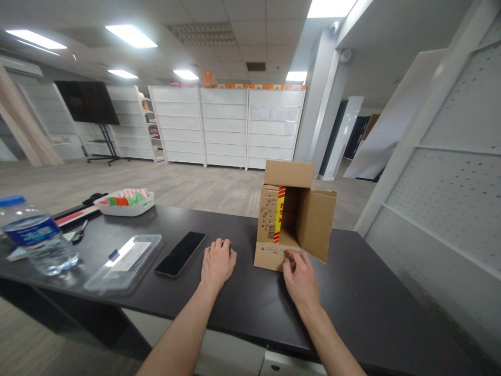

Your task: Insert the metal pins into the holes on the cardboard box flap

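Observation:
An opened cardboard box [270, 214] stands on the dark table with its opening facing me. Small round silvery and dark dots mark its left flap, and a row of them runs along the lower flap [270, 255]. My right hand [300, 277] is at the right end of that row, thumb and index finger brought together against the cardboard; whatever is between the fingertips is too small to make out. Left of the box, my left hand [219, 261] rests on the tabletop, fingers loosely bent, with nothing visible in it. Beside it lies a black smartphone [180, 254].
A clear plastic case [125, 263] lies left of the phone. Farther left stands a water bottle [37, 235], near a pair of scissors [80, 232]. A white basket [125, 209] with colourful contents sits at the table's [376, 292] far edge. A perforated white panel [450, 209] rises at right.

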Demonstrator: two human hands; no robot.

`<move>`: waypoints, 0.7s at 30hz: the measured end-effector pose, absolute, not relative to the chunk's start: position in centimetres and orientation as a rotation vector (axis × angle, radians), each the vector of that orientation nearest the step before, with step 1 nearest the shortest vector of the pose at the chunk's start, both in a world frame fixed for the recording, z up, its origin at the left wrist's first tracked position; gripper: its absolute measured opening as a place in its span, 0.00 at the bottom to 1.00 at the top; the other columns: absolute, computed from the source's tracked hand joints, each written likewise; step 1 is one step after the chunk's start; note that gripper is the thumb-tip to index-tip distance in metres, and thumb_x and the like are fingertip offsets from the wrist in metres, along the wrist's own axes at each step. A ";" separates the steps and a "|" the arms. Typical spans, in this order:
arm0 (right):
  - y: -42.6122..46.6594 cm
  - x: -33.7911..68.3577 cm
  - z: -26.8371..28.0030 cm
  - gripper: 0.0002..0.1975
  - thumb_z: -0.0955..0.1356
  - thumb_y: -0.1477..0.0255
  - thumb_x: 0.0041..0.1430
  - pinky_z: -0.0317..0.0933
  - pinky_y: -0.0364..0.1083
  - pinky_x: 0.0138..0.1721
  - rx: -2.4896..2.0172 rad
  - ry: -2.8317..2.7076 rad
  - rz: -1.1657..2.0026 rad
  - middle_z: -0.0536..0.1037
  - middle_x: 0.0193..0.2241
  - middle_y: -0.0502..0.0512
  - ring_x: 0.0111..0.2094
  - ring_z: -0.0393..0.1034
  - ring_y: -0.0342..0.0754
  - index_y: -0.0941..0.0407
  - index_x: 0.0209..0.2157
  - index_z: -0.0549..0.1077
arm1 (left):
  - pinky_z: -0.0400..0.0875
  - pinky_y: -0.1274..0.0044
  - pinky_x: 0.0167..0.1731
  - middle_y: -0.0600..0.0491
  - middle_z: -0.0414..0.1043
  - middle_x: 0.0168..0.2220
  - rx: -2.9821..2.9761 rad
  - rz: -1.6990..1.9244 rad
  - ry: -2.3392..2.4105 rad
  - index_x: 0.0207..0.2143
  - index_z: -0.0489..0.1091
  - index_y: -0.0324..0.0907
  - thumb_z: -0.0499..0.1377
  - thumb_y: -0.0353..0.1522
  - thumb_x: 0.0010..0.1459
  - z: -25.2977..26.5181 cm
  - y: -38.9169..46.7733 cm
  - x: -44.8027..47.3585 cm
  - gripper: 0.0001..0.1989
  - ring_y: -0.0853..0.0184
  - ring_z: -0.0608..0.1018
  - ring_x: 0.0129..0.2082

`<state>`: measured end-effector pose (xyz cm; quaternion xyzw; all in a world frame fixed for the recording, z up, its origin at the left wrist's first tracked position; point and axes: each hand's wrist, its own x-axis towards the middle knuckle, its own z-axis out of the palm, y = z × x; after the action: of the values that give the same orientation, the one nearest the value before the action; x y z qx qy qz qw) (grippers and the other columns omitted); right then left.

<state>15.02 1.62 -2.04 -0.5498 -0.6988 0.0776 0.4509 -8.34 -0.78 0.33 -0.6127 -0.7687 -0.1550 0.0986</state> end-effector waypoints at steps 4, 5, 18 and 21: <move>1.6 15.0 -1.9 0.17 0.59 0.69 0.63 0.63 0.52 0.48 -1.349 -1.733 0.200 0.74 0.42 0.60 0.42 0.71 0.53 0.57 0.45 0.75 | 0.63 0.67 0.48 0.46 0.71 0.45 -1.813 -0.445 -2.287 0.46 0.71 0.41 0.49 0.33 0.64 0.4 -0.8 -8.3 0.13 0.58 0.73 0.47; 1.5 15.0 -1.9 0.17 0.59 0.69 0.62 0.63 0.52 0.48 -1.344 -1.732 0.200 0.74 0.42 0.60 0.42 0.71 0.53 0.57 0.45 0.75 | 0.63 0.67 0.48 0.46 0.71 0.45 -1.814 -0.442 -2.289 0.46 0.71 0.41 0.49 0.33 0.64 0.5 -0.8 -8.3 0.13 0.58 0.73 0.48; 1.6 15.0 -1.9 0.17 0.60 0.69 0.62 0.64 0.53 0.48 -1.349 -1.734 0.183 0.74 0.42 0.61 0.43 0.71 0.54 0.58 0.46 0.75 | 0.63 0.67 0.49 0.45 0.71 0.45 -1.817 -0.458 -2.288 0.46 0.71 0.41 0.49 0.33 0.64 0.5 -0.8 -8.3 0.14 0.58 0.72 0.47; 1.6 15.0 -1.9 0.17 0.60 0.70 0.62 0.65 0.53 0.47 -1.345 -1.742 0.170 0.74 0.42 0.61 0.42 0.72 0.54 0.58 0.46 0.75 | 0.63 0.67 0.48 0.45 0.71 0.45 -1.817 -0.458 -2.282 0.46 0.71 0.41 0.49 0.33 0.64 0.5 -0.8 -8.3 0.14 0.58 0.73 0.47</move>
<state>14.99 1.56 -1.95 -0.5441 -0.7047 0.0689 0.4502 -8.31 -0.79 0.46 -0.6126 -0.7695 -0.1542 0.0941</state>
